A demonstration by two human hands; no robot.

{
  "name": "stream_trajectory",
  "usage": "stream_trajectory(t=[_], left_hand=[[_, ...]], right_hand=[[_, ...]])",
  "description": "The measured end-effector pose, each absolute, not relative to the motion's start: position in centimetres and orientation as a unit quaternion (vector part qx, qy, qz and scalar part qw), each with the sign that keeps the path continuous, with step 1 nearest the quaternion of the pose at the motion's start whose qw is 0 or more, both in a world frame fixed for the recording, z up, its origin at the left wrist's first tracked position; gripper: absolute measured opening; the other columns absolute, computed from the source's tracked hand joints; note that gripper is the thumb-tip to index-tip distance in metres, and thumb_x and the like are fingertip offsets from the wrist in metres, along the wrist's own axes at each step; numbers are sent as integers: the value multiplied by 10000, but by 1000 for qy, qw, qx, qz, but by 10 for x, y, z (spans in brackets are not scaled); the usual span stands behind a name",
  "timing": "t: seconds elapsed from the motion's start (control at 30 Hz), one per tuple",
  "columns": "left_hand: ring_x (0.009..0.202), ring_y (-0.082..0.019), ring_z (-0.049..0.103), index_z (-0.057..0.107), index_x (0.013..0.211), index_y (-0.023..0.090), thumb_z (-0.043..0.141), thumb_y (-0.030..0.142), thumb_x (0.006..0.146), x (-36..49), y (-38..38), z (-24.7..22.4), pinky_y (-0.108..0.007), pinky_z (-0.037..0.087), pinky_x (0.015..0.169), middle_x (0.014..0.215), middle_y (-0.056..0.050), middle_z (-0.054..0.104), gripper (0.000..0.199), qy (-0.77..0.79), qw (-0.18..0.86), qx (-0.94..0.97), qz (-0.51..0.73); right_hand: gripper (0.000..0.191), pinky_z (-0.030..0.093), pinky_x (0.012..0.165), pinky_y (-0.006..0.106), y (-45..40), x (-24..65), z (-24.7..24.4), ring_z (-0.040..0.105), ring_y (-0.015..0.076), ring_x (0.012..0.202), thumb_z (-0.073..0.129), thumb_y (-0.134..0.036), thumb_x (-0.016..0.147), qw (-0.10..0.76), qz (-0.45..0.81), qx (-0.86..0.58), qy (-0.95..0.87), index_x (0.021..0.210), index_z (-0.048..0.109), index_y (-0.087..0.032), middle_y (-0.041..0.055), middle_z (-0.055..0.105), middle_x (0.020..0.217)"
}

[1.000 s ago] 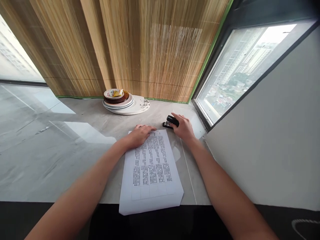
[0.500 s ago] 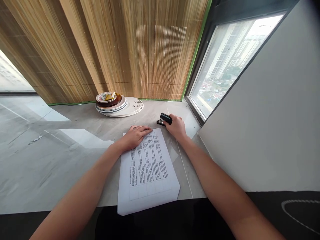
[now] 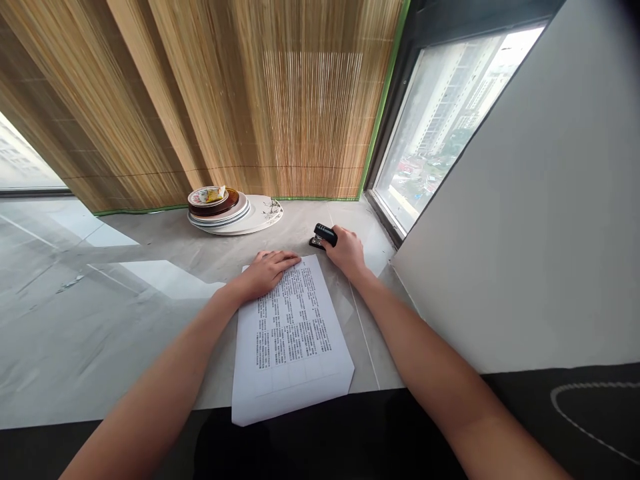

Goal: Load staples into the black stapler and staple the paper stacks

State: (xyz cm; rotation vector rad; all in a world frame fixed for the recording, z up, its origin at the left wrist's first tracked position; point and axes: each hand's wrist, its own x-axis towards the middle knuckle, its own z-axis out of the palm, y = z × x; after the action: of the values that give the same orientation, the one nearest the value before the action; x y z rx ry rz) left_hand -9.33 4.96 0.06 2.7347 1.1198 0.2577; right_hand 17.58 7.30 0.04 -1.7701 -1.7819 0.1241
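Observation:
Printed paper (image 3: 295, 333) lies on the grey counter, its near end sticking out past the front edge. Whether it is one sheet or a stack I cannot tell. My left hand (image 3: 270, 272) rests flat on the paper's far left part, fingers stretched out to the right. Beyond the far right corner of the paper, my right hand (image 3: 346, 252) grips a black stapler (image 3: 325, 234). The stapler's jaws point left and stand apart, with nothing between them. A small gap separates it from the paper.
Stacked plates (image 3: 220, 207), with a small yellow packet on top, stand on a white oval platter (image 3: 263, 217) by the bamboo blind (image 3: 225, 100). A white wall (image 3: 500, 233) and a window (image 3: 430, 133) bound the right side. Sunlight patches mark the counter (image 3: 125, 347) on the left.
The whole view has shifted slightly, moving things a little to the left. Both hands, the stapler and the paper keep about the same places relative to each other.

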Motion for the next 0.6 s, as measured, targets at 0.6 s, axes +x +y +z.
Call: stream_trajectory(t=[0.6], left_hand=[[1265,-284,610,684,1288,231,478,266,1036,-114,43,16,-456,464,1100,1313,-115,672,327,518,1,818,248]], right_hand=[[223,456,740,333,89,179,-6,677,268,929,712,-443,918,360,73,-668,-647,1027,719,-249,74,780,1001]])
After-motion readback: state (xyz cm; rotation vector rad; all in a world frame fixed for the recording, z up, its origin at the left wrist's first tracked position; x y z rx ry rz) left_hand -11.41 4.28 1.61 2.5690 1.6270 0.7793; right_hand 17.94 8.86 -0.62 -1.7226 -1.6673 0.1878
